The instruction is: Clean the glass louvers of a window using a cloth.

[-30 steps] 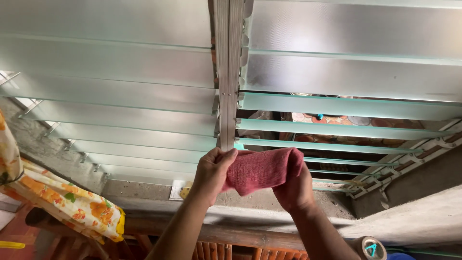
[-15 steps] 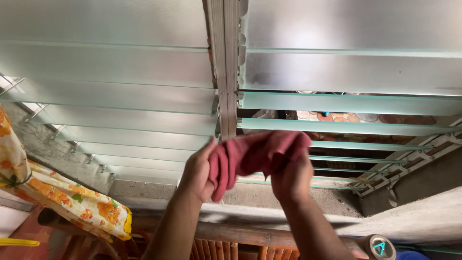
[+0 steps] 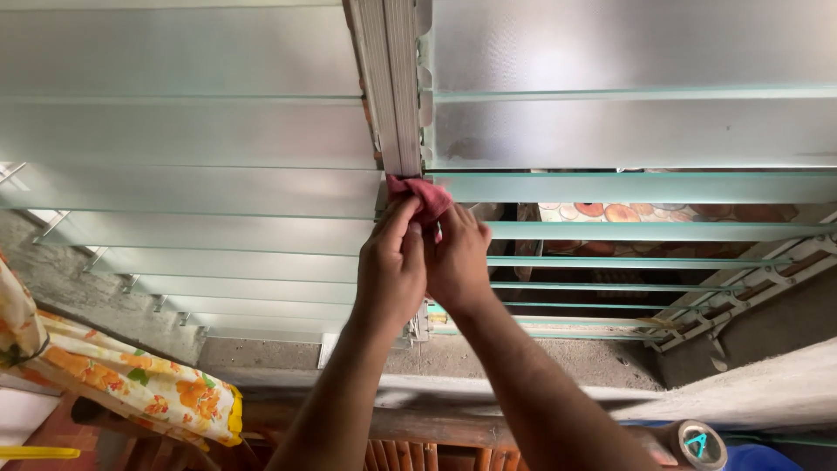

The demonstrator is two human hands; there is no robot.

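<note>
Red cloth (image 3: pixel 425 199) pressed to metal window post (image 3: pixel 389 96) by both hands' fingers (image 3: pixel 403 218)

A dusty-red cloth (image 3: pixel 422 197) sits just left of frame centre, bunched into a small wad. Only its upper part shows, pressed against the foot of the metal window post, beside a frosted glass louvre slat.

Daylight pours through the frosted louvre panes (image 3: pixel 192 131), brightest toward twelve o'clock, where a soft milky glare washes the glass. My forearms sit darker against it, shaded on their undersides. The open slats (image 3: pixel 645 231) at three o'clock show a dimmer room beyond. Focus is sharp throughout; straight lines bow slightly near the edges. Corners at six o'clock are murky.
</note>
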